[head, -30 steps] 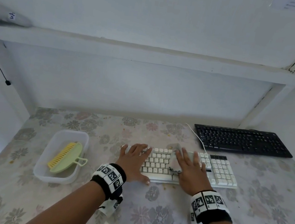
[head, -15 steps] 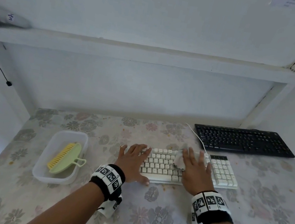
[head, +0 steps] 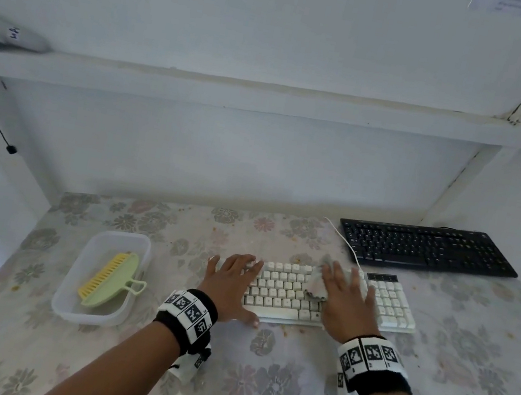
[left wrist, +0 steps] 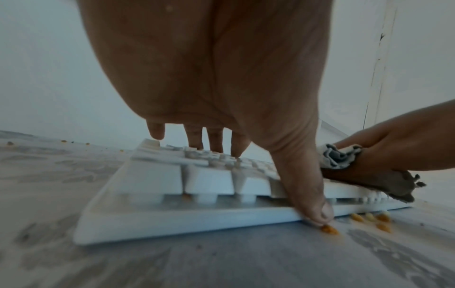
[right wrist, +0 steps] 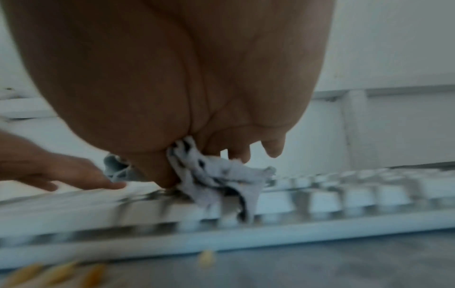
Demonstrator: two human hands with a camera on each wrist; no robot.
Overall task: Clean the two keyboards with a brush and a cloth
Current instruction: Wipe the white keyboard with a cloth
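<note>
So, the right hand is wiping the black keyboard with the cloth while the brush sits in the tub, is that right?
Not quite: the right hand presses the cloth on the white keyboard, as the head view shows. The black keyboard lies untouched behind. The brush does sit in the tub.

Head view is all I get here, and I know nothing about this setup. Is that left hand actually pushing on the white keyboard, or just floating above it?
Observer: It touches. In the left wrist view the left hand has fingertips on the keys of the white keyboard, and its thumb sits against the front edge.
Operator: Any dirt I can't make out?
Observer: Yes, orange-yellow crumbs lie on the tablecloth right by that front edge.
Operator: And the cloth, is it flat?
Observer: No. The right wrist view shows the grey cloth bunched under the right hand, with a frayed end hanging over the keys.
</note>
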